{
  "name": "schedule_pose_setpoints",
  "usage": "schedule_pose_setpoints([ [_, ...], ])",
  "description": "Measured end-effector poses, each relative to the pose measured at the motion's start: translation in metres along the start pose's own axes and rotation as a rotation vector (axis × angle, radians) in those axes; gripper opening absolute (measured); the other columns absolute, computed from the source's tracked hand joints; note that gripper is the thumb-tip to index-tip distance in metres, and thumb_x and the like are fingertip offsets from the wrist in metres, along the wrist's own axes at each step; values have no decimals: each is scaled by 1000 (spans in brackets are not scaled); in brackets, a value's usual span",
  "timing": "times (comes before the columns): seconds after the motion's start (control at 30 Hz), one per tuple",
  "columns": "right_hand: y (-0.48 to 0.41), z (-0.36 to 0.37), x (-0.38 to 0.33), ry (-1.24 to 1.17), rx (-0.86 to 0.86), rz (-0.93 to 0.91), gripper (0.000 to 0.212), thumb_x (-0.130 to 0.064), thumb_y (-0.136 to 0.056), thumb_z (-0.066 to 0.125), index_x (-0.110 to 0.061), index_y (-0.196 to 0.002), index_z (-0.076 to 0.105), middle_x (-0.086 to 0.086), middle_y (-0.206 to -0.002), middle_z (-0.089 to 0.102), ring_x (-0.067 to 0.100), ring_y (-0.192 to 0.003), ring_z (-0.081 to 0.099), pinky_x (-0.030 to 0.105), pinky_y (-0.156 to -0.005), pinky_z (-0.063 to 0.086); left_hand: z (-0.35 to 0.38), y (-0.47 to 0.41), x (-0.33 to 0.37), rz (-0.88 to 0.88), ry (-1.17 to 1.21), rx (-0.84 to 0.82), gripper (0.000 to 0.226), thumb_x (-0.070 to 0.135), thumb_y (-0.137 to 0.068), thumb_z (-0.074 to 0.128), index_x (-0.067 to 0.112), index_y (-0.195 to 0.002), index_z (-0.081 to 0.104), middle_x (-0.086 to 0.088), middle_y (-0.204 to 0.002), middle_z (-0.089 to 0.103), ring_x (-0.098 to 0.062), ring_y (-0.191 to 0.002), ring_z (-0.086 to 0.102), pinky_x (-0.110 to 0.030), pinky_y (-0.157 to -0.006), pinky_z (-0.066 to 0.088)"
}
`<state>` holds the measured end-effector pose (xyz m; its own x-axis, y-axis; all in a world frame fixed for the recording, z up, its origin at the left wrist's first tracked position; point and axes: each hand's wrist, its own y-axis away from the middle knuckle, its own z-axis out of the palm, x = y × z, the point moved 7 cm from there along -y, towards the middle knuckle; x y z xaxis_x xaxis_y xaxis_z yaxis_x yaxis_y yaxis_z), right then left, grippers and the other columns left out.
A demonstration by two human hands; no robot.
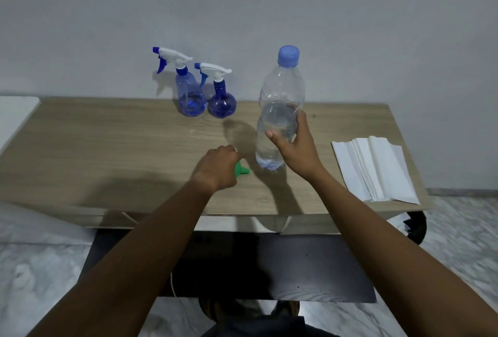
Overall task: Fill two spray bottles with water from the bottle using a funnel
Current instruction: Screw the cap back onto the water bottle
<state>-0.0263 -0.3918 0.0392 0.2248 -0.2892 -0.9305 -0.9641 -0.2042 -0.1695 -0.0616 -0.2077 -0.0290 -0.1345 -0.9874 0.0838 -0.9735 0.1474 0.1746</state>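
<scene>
While the right hand [292, 148] is gripping the capped water bottle [280, 110] upright mid-table, the left hand [217, 168] is curling around the green funnel [241, 169] just left; both spray bottles [188, 88] are standing far behind.

A: Sprayers?
B: Two: tall sprayer [189, 94], round sprayer [222, 102].
A: Remaining items?
B: One bottle [280, 99], one funnel [241, 171], one paper stack [377, 169], one table [107, 142].
A: Hands?
B: Two: left hand [217, 167], right hand [297, 146].
</scene>
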Motion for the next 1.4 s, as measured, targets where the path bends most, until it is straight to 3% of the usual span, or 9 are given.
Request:
schedule_pose_setpoints([
  [0.17,1,0,-2,11,15,-7,67,-38,-88,75,-24,-144,41,-6,-138,54,9,-128,54,46,-109,47,-2,5,-20,-188,423,72,67,45,-52,81,28,-116,71,2,-105,65,-20,-94,63,-38,-82,56],
  [0.27,1,0,-3,20,17,-2,68,-41,-88,74,-24,-144,40,-5,-139,54,10,-129,53,45,-109,47,-1,5,-27,-211,557,123,66,61,-48,80,34,-108,73,6,-98,67,-16,-90,63,-40,-81,57],
  [0.4,0,0,-2,14,16,8,66,-36,-89,75,-25,-144,40,-6,-139,54,8,-129,53,44,-109,47,2,7,-34,-276,743,157,79,67,-53,82,31,-122,68,8,-114,69,-14,-102,64,-41,-92,55],
  [0.6,1,-1,0,7,19,35,66,-32,-87,79,-22,-142,43,-6,-136,56,6,-126,55,42,-107,49,13,11,-36,-245,680,106,97,70,-50,73,29,-136,59,5,-124,64,-18,-112,61,-43,-99,51],
  [0.73,-2,-4,2,21,25,93,73,-27,-74,90,-32,-131,43,-15,-125,61,-1,-113,60,37,-98,55,17,9,-40,-248,632,115,86,63,-53,76,28,-129,63,7,-120,65,-17,-107,62,-43,-95,52],
  [0.83,-4,-2,5,101,14,102,84,-29,-65,93,-37,-129,39,-13,-120,63,5,-105,63,39,-91,58,15,-1,-41,-254,626,173,78,56,-59,81,26,-129,64,6,-122,67,-17,-107,63,-42,-95,53],
  [1.0,-22,-8,10,146,81,87,85,-34,-65,93,-36,-134,44,-16,-118,65,12,-108,66,38,-93,57,1,-27,-43,-266,574,324,65,57,-62,76,30,-119,64,6,-113,72,-23,-98,66,-42,-87,56],
  [1.17,-60,-25,19,190,155,113,83,-30,-67,93,-28,-134,45,-6,-119,67,20,-107,66,38,-92,55,-11,-70,-40,-262,594,402,47,47,-66,81,30,-106,63,7,-95,74,-22,-86,68,-41,-75,57],
  [1.4,-116,-40,26,257,218,86,80,-29,-69,91,-22,-133,44,-10,-113,61,21,-103,63,33,-87,52,-11,-121,-30,-301,626,391,44,42,-71,82,33,-110,64,9,-95,73,-19,-88,68,-39,-80,57],
])
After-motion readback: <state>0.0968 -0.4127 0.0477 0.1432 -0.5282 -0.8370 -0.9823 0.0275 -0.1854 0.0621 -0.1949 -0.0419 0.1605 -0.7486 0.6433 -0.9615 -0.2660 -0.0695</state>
